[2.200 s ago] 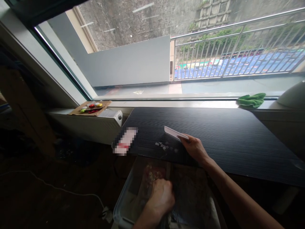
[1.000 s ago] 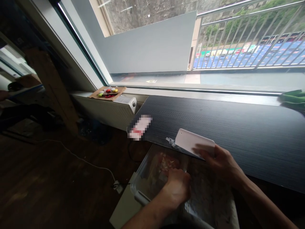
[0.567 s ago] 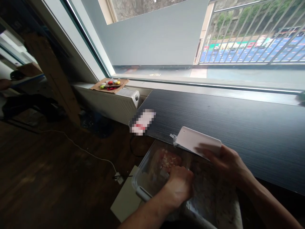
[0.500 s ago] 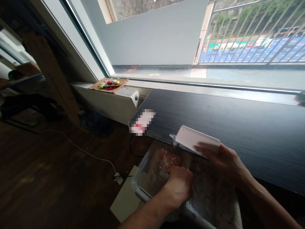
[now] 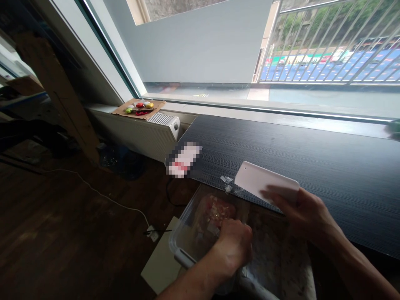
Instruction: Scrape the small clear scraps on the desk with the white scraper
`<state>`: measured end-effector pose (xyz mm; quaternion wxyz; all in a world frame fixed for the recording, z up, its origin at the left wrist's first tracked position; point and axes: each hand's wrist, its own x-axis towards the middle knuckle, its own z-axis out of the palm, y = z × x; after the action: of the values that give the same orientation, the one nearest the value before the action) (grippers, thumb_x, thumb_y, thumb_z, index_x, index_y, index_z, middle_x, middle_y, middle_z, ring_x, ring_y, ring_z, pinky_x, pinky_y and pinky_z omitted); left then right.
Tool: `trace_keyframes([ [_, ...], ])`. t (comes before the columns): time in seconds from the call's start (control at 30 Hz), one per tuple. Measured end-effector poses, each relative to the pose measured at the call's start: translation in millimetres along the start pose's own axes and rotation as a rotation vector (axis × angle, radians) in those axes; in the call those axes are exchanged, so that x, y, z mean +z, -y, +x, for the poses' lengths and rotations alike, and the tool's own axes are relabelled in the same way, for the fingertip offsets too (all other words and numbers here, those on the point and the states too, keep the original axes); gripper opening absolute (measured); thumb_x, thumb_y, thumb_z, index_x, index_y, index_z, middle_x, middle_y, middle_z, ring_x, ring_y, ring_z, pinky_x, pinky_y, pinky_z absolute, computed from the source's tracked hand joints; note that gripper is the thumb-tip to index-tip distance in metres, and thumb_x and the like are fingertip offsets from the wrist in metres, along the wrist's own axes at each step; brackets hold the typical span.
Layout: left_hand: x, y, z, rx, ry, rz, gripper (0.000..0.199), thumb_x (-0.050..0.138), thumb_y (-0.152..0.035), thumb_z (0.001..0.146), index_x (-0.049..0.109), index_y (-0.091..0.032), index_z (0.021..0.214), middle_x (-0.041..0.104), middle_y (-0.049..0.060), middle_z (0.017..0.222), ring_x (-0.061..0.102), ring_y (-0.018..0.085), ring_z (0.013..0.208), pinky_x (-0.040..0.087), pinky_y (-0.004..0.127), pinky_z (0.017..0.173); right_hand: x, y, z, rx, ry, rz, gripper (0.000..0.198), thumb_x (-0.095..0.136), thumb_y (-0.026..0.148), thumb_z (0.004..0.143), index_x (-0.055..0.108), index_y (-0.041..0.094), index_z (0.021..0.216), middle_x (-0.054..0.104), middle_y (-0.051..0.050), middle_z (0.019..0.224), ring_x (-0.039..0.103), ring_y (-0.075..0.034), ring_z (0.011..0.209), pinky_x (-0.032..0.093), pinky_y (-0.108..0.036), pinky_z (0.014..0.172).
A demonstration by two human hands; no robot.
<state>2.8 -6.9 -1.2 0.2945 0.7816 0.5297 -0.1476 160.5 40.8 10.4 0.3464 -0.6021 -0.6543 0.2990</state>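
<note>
A pale pink, flat rectangular plate [image 5: 261, 178] with rounded corners and a small hole near one end is in my right hand [image 5: 312, 214]. My fingers and thumb grip its right end, over the front edge of the black tabletop [image 5: 281, 146]. Below that edge, my left hand [image 5: 235, 241] is closed like a fist over a clear plastic bin [image 5: 183, 241]. Whatever its fingers hold is hidden. Inside the bin, beyond the left hand, lies a reddish-pink heap [image 5: 218, 208] with small clear bits. Small clear scraps [image 5: 227, 183] lie at the table's edge.
A blurred white and red item [image 5: 184, 160] lies on the table's left corner. Beyond it stands a white radiator [image 5: 140, 129], with cardboard [image 5: 120, 109] carrying several colourful small items on top. A white cable [image 5: 103, 196] crosses the dark floor to a power strip [image 5: 152, 234]. A large window spans the back.
My right hand has carried the pink plate a little to the right, away from the clear scraps. My left hand stays closed over the bin. The view has shifted slightly.
</note>
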Motion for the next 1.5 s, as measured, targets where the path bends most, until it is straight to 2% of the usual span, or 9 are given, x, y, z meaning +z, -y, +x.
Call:
trace_keyframes([
  [0.13, -1, 0, 0, -0.009, 0.01, -0.003, 0.023, 0.054, -0.02, 0.074, 0.068, -0.012, 0.091, 0.068, 0.016, 0.088, 0.065, 0.03, 0.086, 0.05, 0.039, 0.076, 2, 2, -1, -0.028, 0.059, 0.017, 0.03, 0.059, 0.039, 0.074, 0.07, 0.021, 0.095, 0.075, -0.004, 0.085, 0.069, -0.025, 0.078, 0.056, -0.032, 0.064],
  [0.27, 0, 0, 0, 0.004, 0.013, -0.021, 0.022, 0.053, -0.018, 0.073, 0.068, -0.012, 0.089, 0.068, 0.016, 0.087, 0.065, 0.03, 0.085, 0.05, 0.037, 0.072, 0, -2, 1, 0.008, 0.06, -0.01, 0.029, 0.061, 0.04, 0.072, 0.071, 0.022, 0.092, 0.075, -0.004, 0.083, 0.069, -0.026, 0.077, 0.057, -0.033, 0.063],
  [0.53, 1, 1, 0, 0.013, -0.027, -0.027, 0.023, 0.053, -0.018, 0.072, 0.068, -0.012, 0.089, 0.068, 0.016, 0.086, 0.064, 0.03, 0.085, 0.049, 0.037, 0.075, 1, -2, 0, 0.017, 0.053, -0.03, 0.029, 0.061, 0.041, 0.073, 0.07, 0.023, 0.094, 0.075, -0.004, 0.083, 0.069, -0.026, 0.076, 0.057, -0.035, 0.067],
  [0.77, 5, 2, 1, 0.032, -0.026, -0.027, 0.021, 0.055, -0.018, 0.072, 0.068, -0.011, 0.087, 0.068, 0.017, 0.085, 0.065, 0.03, 0.082, 0.05, 0.036, 0.07, -8, -8, 8, 0.155, 0.048, 0.116, 0.031, 0.065, 0.04, 0.07, 0.069, 0.021, 0.093, 0.075, -0.006, 0.085, 0.069, -0.027, 0.078, 0.057, -0.035, 0.069],
  [0.97, 6, 1, 1, 0.036, -0.029, -0.028, 0.022, 0.055, -0.019, 0.074, 0.068, -0.01, 0.09, 0.068, 0.018, 0.084, 0.065, 0.03, 0.084, 0.05, 0.038, 0.073, -9, -15, 7, 0.22, 0.026, 0.251, 0.031, 0.068, 0.041, 0.067, 0.07, 0.022, 0.091, 0.075, -0.004, 0.082, 0.07, -0.025, 0.073, 0.057, -0.031, 0.059],
  [1.13, 6, 3, -1, 0.038, -0.048, -0.026, 0.022, 0.055, -0.021, 0.074, 0.069, -0.01, 0.087, 0.068, 0.017, 0.083, 0.065, 0.03, 0.083, 0.05, 0.039, 0.076, -3, -10, 7, 0.316, 0.107, 0.331, 0.03, 0.067, 0.038, 0.067, 0.07, 0.021, 0.091, 0.075, -0.004, 0.078, 0.069, -0.023, 0.064, 0.055, -0.027, 0.051],
  [1.37, 8, 3, 0, 0.032, -0.05, -0.019, 0.022, 0.055, -0.022, 0.074, 0.07, -0.011, 0.086, 0.068, 0.017, 0.079, 0.065, 0.03, 0.084, 0.049, 0.038, 0.078, -1, -3, 7, 0.406, 0.171, 0.391, 0.031, 0.067, 0.038, 0.068, 0.068, 0.018, 0.091, 0.075, -0.006, 0.08, 0.069, -0.022, 0.065, 0.055, -0.027, 0.052],
  [1.5, 6, 2, 1, 0.026, -0.028, -0.012, 0.021, 0.056, -0.02, 0.073, 0.07, -0.011, 0.087, 0.068, 0.016, 0.08, 0.065, 0.03, 0.083, 0.05, 0.039, 0.077, 4, 5, 7, 0.407, 0.228, 0.42, 0.032, 0.066, 0.04, 0.07, 0.068, 0.018, 0.092, 0.075, -0.007, 0.083, 0.069, -0.023, 0.068, 0.055, -0.029, 0.054],
])
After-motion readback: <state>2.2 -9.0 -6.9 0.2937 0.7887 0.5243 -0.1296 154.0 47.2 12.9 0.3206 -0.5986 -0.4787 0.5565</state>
